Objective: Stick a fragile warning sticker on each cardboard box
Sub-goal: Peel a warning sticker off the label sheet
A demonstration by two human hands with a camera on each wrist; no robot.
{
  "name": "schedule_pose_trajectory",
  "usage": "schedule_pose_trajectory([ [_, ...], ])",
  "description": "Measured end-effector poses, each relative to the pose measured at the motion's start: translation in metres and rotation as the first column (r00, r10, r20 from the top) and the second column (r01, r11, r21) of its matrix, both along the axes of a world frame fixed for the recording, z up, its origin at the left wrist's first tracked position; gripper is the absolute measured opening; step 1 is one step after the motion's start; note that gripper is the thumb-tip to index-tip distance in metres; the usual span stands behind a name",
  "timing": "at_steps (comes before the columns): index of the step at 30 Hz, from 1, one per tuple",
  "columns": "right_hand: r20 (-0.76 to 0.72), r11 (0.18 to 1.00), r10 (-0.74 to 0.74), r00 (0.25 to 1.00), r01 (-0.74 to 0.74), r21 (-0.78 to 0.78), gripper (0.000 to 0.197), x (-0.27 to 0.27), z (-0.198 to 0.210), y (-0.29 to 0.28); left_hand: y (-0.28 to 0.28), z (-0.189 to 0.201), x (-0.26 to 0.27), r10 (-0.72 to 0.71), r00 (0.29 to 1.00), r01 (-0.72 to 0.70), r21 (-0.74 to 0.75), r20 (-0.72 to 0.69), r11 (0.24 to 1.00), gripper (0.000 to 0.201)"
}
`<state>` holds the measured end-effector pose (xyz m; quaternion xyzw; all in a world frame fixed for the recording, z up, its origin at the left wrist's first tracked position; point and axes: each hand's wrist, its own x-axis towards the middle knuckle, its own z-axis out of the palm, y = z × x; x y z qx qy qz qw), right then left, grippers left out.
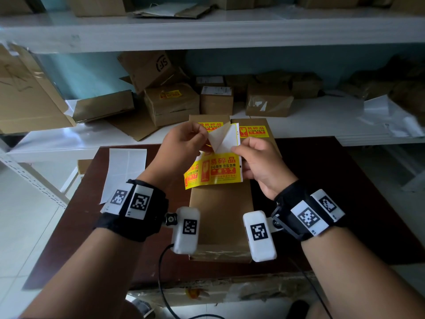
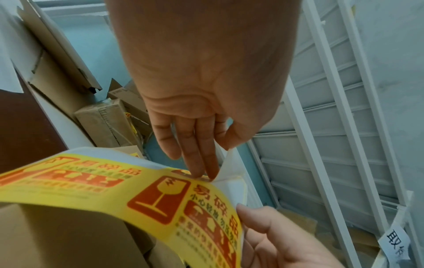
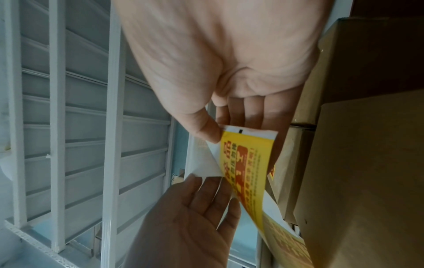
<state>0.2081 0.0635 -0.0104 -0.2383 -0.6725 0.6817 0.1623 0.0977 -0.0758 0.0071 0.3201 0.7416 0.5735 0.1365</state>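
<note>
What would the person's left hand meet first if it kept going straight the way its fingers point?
Probably the peeled sticker it already pinches, and just past that the right hand holding the sticker strip. The fingers of the left hand aim that way, though depth is hard to judge.

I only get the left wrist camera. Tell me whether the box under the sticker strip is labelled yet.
Observer: No. The head view shows the long cardboard box under the sticker strip with a bare top.
Operator: Report the boxes behind it.
Observer: The box behind it on the right carries a yellow fragile sticker; so does its left neighbour.
Operator: Check the table's left side.
Observer: A white sheet lies on the table there.
</note>
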Motion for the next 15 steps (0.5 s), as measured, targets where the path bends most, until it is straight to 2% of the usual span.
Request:
schedule_pose_trajectory([
  [8, 0.009, 0.999, -0.03, 1.0, 0.03, -0.029, 0.008, 0.0015, 0.0006, 0.0028, -0.0026, 0.001, -0.0028, 0.042, 0.981, -0.059, 0.084, 0.19, 0.995, 0.017],
  [15, 0.006, 0.997, -0.051, 0.999, 0.051, -0.05, 0.008, 0.0033, -0.0003, 0.009, -0.0037, 0.0042, -0.0047, 0.047, 0.943, -0.107, 0.167, 0.329, 0.98, 0.016],
])
